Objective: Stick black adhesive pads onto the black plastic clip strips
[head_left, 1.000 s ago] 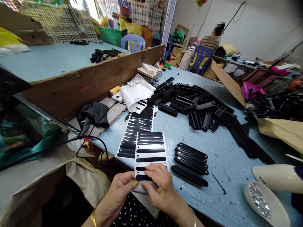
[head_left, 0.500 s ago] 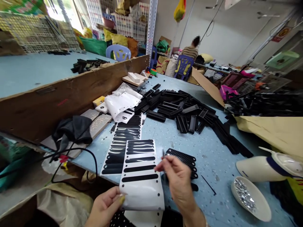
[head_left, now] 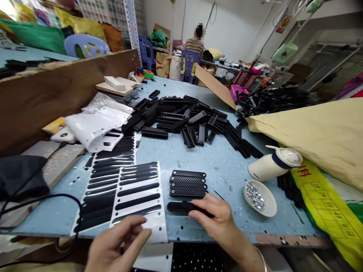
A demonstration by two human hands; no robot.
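Observation:
My right hand [head_left: 218, 217] pinches a dark rounded strip between thumb and fingers, and a long black piece [head_left: 177, 206] lies under its left end; where one ends and the other begins I cannot tell. Just behind sits a stack of black textured bars [head_left: 188, 184] with small metal rings at their ends. To the left, my left hand [head_left: 120, 241] hovers over the near part of a white backing sheet [head_left: 136, 196] carrying black rounded adhesive strips. Its thumb and forefinger are apart with nothing visible between them. Under that sheet lies a fuller sheet of strips [head_left: 98, 192].
A heap of black bars [head_left: 176, 117] spreads across the back of the blue table. On the right stand a white bowl of small metal parts [head_left: 260, 198] and a cream flask [head_left: 272, 166]. A black cable [head_left: 78, 206] loops at the left. Another person [head_left: 194, 46] sits in the background.
My left hand has let go of the backing sheet, which now lies on the table. My right hand has moved from beside the sheet to the black piece. The view has turned right.

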